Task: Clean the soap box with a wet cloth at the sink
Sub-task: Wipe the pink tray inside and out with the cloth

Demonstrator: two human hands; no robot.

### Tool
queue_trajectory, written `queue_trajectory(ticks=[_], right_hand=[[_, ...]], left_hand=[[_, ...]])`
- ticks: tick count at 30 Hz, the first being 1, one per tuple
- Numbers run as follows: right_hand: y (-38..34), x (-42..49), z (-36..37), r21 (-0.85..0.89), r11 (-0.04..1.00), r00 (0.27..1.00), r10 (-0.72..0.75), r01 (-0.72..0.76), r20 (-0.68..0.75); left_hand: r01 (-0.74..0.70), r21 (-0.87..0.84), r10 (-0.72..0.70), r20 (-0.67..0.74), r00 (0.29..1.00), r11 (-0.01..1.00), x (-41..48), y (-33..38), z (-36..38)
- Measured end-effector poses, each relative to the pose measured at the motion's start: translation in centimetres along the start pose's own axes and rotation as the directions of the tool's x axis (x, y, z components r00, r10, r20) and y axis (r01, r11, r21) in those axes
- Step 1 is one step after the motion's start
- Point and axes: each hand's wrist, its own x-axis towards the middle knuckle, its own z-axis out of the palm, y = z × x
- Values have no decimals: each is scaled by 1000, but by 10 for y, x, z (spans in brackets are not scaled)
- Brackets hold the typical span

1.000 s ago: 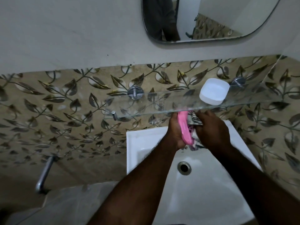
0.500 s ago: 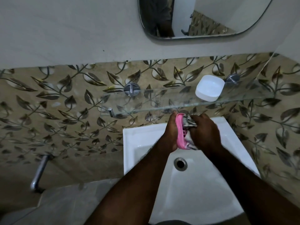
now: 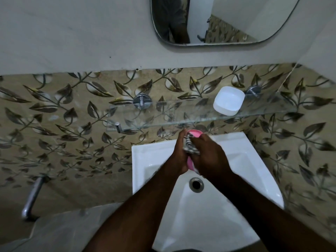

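The pink rounded plastic soap box (image 3: 195, 134) is held upright above the back edge of the white ceramic sink (image 3: 145, 160), mostly hidden. Fingers of the left hand (image 3: 179, 153) curl round it; those of the right hand (image 3: 209, 158) clutch a striped black-and-white cloth (image 3: 190, 146) against it.

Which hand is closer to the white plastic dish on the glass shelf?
Right. The right hand, pressing the striped cloth on the pink soap box, is below and slightly left of the white plastic dish; the left hand, holding the box, is farther left.
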Motion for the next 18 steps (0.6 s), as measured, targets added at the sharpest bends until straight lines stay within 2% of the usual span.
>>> queue_trajectory(ticks=[2, 4, 7, 9, 11, 13, 15, 18], right_hand=[[7, -1, -5, -66, 997, 999, -35, 36, 23], [23, 8, -13, -156, 987, 999, 41, -41, -2], [26, 16, -22, -46, 975, 970, 212, -219, -120], [8, 10, -16, 57, 985, 975, 172, -166, -140], [-9, 0, -13, 131, 990, 990, 65, -49, -122], [-8, -1, -17, 89, 996, 996, -1, 9, -94], [1, 9, -27, 27, 999, 994, 43, -40, -102], [-1, 19, -36, 106, 991, 984, 93, -78, -152]], left_hand=[[30, -27, -29, 30, 999, 999, -1, -1, -10], [35, -19, -35, 27, 999, 999, -6, -2, -6], [5, -1, -5, 63, 998, 1000, -13, -3, 10], [-52, -29, 53, 40, 998, 998, -13, -3, 16], [-35, -52, 39, 74, 996, 998, -13, -2, 14], [-11, -62, 17, 97, 995, 998, -17, 1, 10], [-5, -60, 11, 102, 995, 998, -19, 5, 12], [-26, -43, 29, 82, 996, 999, -22, 11, 21]])
